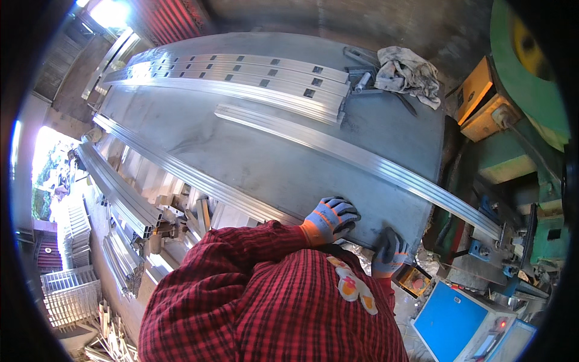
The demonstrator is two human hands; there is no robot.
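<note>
A long silver bar [338, 148] lies slanted on the big gray desk [241, 163], from the middle of the frame to the lower right, where its end sticks out past the desk toward the green machine [549, 235], maybe so the machine can reach it. The person's left hand [332, 218], in a gray and orange glove, rests on the near edge of the desk, with its fingers half bent. The right hand [389, 252] sits by the desk corner, its fingers bent too. Both palms are hidden, so one cannot tell if either has hold of anything. Bars with square holes [265, 75] lie side by side at the top, perhaps to keep them neat. A crumpled cloth [410, 75] sits in the upper right, out of the bar's way. Below the right hand, a small yellow-edged box [415, 280] has something orange in it, too small to tell. The blue box [449, 314] at the lower right hides its insides.
</note>
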